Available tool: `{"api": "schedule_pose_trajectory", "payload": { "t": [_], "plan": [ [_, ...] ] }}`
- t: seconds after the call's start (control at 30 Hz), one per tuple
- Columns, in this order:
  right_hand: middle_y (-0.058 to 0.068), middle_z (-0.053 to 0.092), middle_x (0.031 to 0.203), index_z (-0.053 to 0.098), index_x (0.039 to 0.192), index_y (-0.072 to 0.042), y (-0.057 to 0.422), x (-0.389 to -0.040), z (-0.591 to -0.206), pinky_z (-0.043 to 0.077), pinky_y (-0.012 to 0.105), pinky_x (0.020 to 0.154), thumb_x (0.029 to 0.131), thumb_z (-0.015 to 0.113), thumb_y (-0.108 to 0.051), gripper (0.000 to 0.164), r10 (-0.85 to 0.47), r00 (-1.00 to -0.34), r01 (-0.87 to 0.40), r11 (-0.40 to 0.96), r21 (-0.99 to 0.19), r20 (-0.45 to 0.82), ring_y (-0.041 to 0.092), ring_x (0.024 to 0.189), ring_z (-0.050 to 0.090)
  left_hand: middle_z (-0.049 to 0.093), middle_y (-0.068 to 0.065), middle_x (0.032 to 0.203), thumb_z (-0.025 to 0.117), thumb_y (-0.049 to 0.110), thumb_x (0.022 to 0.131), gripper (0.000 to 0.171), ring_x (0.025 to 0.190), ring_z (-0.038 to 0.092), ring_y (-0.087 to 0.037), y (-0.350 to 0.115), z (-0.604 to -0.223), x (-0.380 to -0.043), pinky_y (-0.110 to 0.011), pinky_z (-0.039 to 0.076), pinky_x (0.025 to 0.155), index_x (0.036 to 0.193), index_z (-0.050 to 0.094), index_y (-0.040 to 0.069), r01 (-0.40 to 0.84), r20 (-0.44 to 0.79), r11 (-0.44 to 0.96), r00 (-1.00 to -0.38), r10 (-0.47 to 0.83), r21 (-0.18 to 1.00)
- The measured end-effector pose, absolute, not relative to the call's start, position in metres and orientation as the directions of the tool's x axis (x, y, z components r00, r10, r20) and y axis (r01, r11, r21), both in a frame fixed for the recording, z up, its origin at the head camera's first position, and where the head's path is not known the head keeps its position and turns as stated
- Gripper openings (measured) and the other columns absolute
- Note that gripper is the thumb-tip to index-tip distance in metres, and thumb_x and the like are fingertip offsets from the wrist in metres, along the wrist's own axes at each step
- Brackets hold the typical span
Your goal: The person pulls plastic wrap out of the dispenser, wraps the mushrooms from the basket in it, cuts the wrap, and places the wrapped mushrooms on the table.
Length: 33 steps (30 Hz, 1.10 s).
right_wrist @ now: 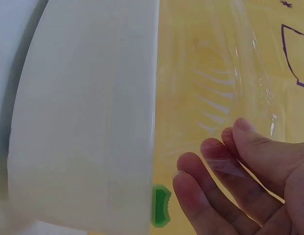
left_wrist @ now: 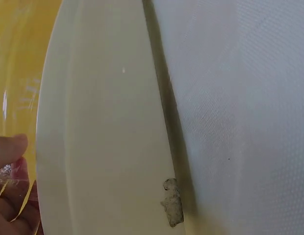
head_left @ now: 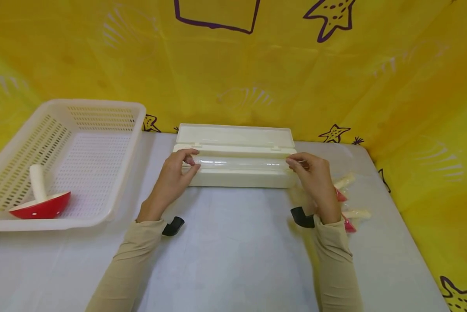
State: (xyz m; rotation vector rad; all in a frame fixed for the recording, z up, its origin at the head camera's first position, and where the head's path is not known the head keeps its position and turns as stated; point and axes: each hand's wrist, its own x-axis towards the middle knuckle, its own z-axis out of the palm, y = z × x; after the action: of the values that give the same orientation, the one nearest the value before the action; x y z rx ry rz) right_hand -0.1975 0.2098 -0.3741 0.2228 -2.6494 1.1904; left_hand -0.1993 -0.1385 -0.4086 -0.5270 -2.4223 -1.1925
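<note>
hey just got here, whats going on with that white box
A person is holding a sheet of clear film at both ends, pinching it with the left hand and the right hand over the white box, whose lid stands open. To the left, a red and white piece with a handle lies in a white basket. Two similar pieces, seemingly wrapped in clear film, lie on the table by the right forearm.
</note>
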Motion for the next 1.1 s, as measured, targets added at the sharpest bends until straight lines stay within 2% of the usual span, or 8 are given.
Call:
{"api": "schedule_pose_trajectory", "payload": {
  "t": [0.17, 0.27, 0.47, 0.67, 0.73, 0.83, 1.0, 1.1],
  "plan": [
    [0.019, 0.074, 0.096, 0.073, 0.103, 0.003, 0.209, -0.2, -0.376, 0.044, 0.003, 0.069, 0.094, 0.067, -0.015, 0.02, -0.051, -0.946, -0.272, 0.659, -0.701, 0.319, 0.031, 0.084, 0.072, 0.071, -0.016, 0.098, 0.068, 0.002, 0.091, 0.009, 0.088, 0.063, -0.029, -0.139, -0.405, -0.204, -0.04, 0.05, 0.075, 0.099, 0.07, 0.001, 0.437, 0.443, 0.616, -0.883, 0.156, 0.656],
    [0.02, 0.074, 0.094, 0.073, 0.101, 0.004, 0.209, -0.204, -0.378, 0.044, 0.002, 0.069, 0.094, 0.068, -0.013, 0.019, -0.049, -0.931, -0.304, 0.651, -0.695, 0.361, 0.031, 0.083, 0.071, 0.074, -0.016, 0.097, 0.065, 0.003, 0.094, 0.009, 0.081, 0.062, -0.027, -0.139, -0.402, -0.208, -0.037, 0.051, 0.071, 0.101, 0.07, 0.002, 0.4, 0.402, 0.616, -0.904, 0.145, 0.678],
    [0.02, 0.074, 0.095, 0.073, 0.102, 0.004, 0.206, -0.213, -0.38, 0.045, 0.002, 0.07, 0.094, 0.067, -0.013, 0.019, -0.026, -0.924, -0.312, 0.628, -0.713, 0.381, 0.031, 0.083, 0.071, 0.074, -0.017, 0.098, 0.063, -0.001, 0.094, 0.011, 0.086, 0.065, -0.027, -0.14, -0.399, -0.215, -0.035, 0.052, 0.078, 0.1, 0.072, 0.0, 0.327, 0.351, 0.551, -0.934, 0.065, 0.768],
    [0.02, 0.074, 0.091, 0.074, 0.099, 0.004, 0.204, -0.219, -0.379, 0.046, 0.002, 0.07, 0.093, 0.068, -0.011, 0.017, 0.003, -0.904, -0.332, 0.627, -0.704, 0.428, 0.03, 0.079, 0.07, 0.075, -0.016, 0.096, 0.066, 0.0, 0.092, 0.01, 0.083, 0.065, -0.02, -0.139, -0.396, -0.221, -0.014, 0.047, 0.072, 0.099, 0.073, 0.0, 0.334, 0.371, 0.511, -0.928, 0.032, 0.792],
    [0.02, 0.074, 0.09, 0.074, 0.098, 0.004, 0.203, -0.221, -0.378, 0.046, 0.001, 0.069, 0.093, 0.069, -0.01, 0.016, 0.013, -0.892, -0.344, 0.628, -0.698, 0.451, 0.03, 0.078, 0.07, 0.075, -0.016, 0.096, 0.067, 0.001, 0.092, 0.01, 0.081, 0.063, -0.019, -0.138, -0.394, -0.223, -0.011, 0.044, 0.069, 0.099, 0.073, 0.001, 0.336, 0.374, 0.497, -0.927, 0.026, 0.8],
    [0.021, 0.074, 0.09, 0.074, 0.098, 0.006, 0.203, -0.222, -0.376, 0.045, 0.0, 0.068, 0.092, 0.07, -0.01, 0.017, 0.022, -0.879, -0.357, 0.63, -0.689, 0.476, 0.03, 0.078, 0.07, 0.075, -0.015, 0.098, 0.068, 0.004, 0.092, 0.01, 0.084, 0.064, -0.019, -0.137, -0.39, -0.225, -0.011, 0.044, 0.07, 0.1, 0.074, 0.001, 0.336, 0.374, 0.495, -0.927, 0.024, 0.802],
    [0.021, 0.074, 0.09, 0.074, 0.099, 0.006, 0.204, -0.227, -0.372, 0.045, 0.0, 0.07, 0.092, 0.07, -0.012, 0.019, 0.011, -0.857, -0.389, 0.641, -0.661, 0.515, 0.031, 0.078, 0.071, 0.075, -0.015, 0.101, 0.067, 0.006, 0.093, 0.012, 0.092, 0.067, -0.025, -0.136, -0.385, -0.229, -0.019, 0.047, 0.078, 0.102, 0.073, 0.001, 0.345, 0.388, 0.494, -0.921, 0.017, 0.798],
    [0.023, 0.074, 0.088, 0.073, 0.098, 0.007, 0.204, -0.23, -0.371, 0.045, 0.001, 0.069, 0.092, 0.07, -0.01, 0.019, 0.0, -0.838, -0.425, 0.627, -0.653, 0.545, 0.033, 0.077, 0.071, 0.075, -0.015, 0.101, 0.066, 0.007, 0.094, 0.013, 0.091, 0.068, -0.024, -0.136, -0.383, -0.231, -0.021, 0.047, 0.08, 0.102, 0.073, 0.0, 0.349, 0.395, 0.473, -0.919, 0.002, 0.809]
  ]
}}
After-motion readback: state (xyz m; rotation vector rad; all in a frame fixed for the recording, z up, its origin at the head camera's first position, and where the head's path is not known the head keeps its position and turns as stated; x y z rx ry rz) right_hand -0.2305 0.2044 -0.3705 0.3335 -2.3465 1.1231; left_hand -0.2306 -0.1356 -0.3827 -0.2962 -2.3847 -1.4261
